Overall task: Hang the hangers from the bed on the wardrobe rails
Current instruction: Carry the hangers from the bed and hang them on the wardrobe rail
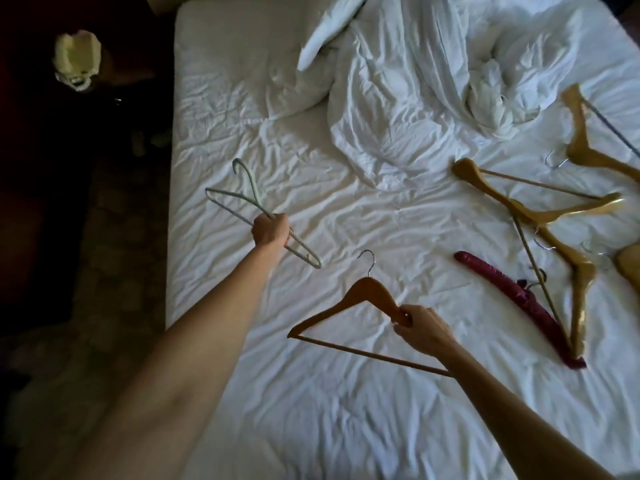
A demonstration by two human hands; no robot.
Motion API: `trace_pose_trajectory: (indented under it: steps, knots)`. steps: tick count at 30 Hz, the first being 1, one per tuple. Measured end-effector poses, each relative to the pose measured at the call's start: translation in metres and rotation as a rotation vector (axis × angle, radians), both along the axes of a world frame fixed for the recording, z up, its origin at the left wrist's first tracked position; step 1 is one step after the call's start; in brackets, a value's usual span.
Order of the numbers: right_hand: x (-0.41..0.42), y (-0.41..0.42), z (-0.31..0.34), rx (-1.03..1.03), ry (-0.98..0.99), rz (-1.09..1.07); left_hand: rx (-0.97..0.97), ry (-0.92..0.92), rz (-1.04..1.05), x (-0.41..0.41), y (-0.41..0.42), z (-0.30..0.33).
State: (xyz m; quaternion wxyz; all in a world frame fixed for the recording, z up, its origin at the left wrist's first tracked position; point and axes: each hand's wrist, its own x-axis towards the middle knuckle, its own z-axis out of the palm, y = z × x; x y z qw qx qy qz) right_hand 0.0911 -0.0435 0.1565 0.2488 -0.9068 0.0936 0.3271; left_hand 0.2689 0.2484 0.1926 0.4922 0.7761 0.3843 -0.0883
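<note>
My left hand (270, 231) grips a thin pale green hanger (242, 199) above the left part of the bed (311, 410). My right hand (424, 329) holds a brown wooden hanger (346, 303) by its right shoulder, just over the sheet near the front. Further right on the sheet lie a dark red padded hanger (519, 301) and several light wooden hangers (540, 209), overlapping each other. No wardrobe rail is in view.
A crumpled white duvet (398, 98) and a pillow (329, 32) fill the far part of the bed. Left of the bed is a dark floor with a pale object (78, 58) on dark furniture.
</note>
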Motion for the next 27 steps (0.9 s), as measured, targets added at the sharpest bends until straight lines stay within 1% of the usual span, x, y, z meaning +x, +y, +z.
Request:
trace_pose_trajectory:
  steps: [3, 5, 10, 12, 15, 19, 22, 27]
  knots:
    - [-0.019, 0.000, 0.037, 0.055, -0.046, -0.138, 0.075, 0.041, -0.123, -0.044, 0.024, 0.026]
    - [-0.030, 0.005, 0.065, 0.139, -0.075, -0.179, 0.090, 0.020, -0.169, -0.079, 0.031, 0.041]
    - [-0.045, 0.032, 0.133, 0.299, -0.164, -0.162, -0.018, -0.091, -0.184, -0.167, 0.012, 0.078]
    - [-0.053, 0.043, 0.153, 0.329, -0.204, -0.199, -0.078, -0.134, -0.232, -0.200, -0.001, 0.094]
    - [-0.073, 0.057, 0.174, 0.369, -0.284, -0.257, -0.111, -0.196, -0.272, -0.243, -0.020, 0.111]
    - [-0.108, 0.072, 0.197, 0.476, -0.340, -0.203, -0.129, -0.243, -0.274, -0.296, -0.037, 0.131]
    - [-0.134, 0.082, 0.209, 0.532, -0.362, -0.129, -0.111, -0.267, -0.228, -0.332, -0.041, 0.146]
    - [-0.181, 0.101, 0.228, 0.688, -0.365, 0.027, -0.066, -0.314, -0.089, -0.401, -0.037, 0.173]
